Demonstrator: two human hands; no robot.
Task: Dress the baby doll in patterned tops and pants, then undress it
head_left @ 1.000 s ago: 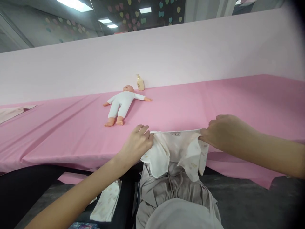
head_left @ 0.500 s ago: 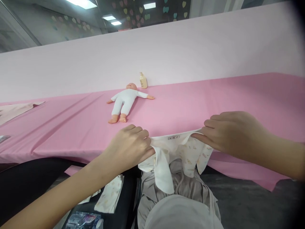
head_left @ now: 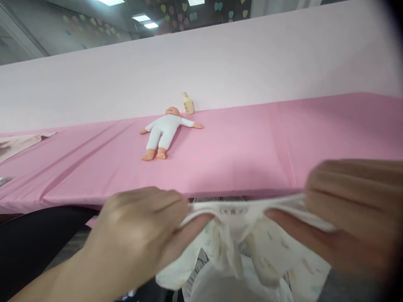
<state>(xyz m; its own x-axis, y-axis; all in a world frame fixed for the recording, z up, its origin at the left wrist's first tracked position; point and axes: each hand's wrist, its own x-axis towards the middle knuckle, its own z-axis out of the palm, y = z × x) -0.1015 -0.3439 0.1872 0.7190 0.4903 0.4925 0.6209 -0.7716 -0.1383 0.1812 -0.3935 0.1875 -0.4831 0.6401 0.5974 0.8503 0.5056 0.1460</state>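
Note:
A white baby garment with a small pastel print [head_left: 267, 247] hangs between my hands, its neck edge with a printed label stretched across. My left hand [head_left: 145, 226] is closed on the edge at the left, thumb underneath. Gripping the other end is my right hand [head_left: 352, 209], blurred by motion, its thumb also below the cloth. The lower part of the garment droops over my lap. On the table beyond, a baby doll [head_left: 165, 130] in a white suit lies on its back, arms spread and feet toward me.
A pale yellow pump bottle [head_left: 188, 105] stands by the doll's head, against the white wall [head_left: 252, 67]. A pink cloth [head_left: 239, 147] covers the table. Light fabric [head_left: 22, 144] lies at its left end, and a black chair [head_left: 40, 239] is at the lower left.
Both hands have come closer to me and apart, drawing the garment's neck edge wider and up toward the camera. The doll and bottle have stayed in place.

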